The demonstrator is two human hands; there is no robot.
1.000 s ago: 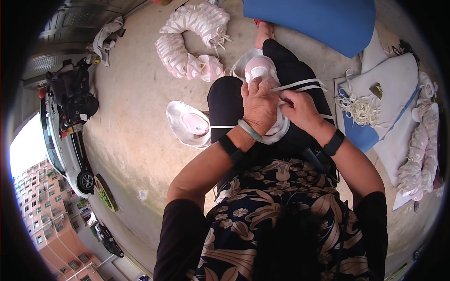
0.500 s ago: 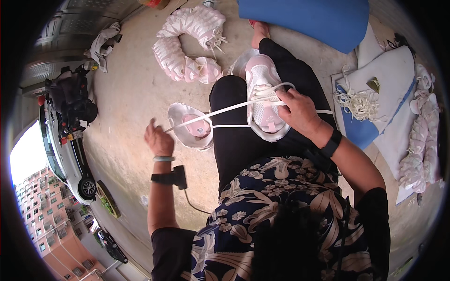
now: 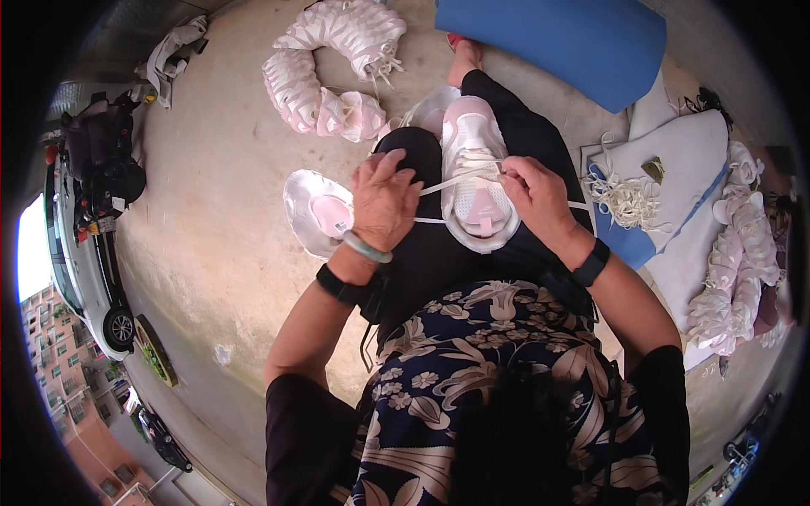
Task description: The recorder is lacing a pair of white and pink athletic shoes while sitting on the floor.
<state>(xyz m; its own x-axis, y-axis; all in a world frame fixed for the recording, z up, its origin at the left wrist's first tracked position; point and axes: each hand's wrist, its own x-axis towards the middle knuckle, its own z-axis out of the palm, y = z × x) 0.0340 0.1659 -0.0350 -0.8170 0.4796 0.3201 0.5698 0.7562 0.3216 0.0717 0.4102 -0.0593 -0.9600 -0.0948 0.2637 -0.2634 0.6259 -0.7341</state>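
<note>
Fingers (image 3: 517,172) of the left hand (image 3: 381,205) and right hand (image 3: 542,202) pinched white lace (image 3: 447,182), seemingly for tension, while the lap (image 3: 412,261) steadied the shoe (image 3: 481,207).

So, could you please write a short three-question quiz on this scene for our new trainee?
1. Which is nearer the tangled laces: (a) the left hand or (b) the right hand?
2. True or false: a white lace runs between the shoe and the left hand.
3. Fill in: beside the black strap on the left wrist is a pale ____.

Key: 1 b; 2 true; 3 bracelet.
</note>
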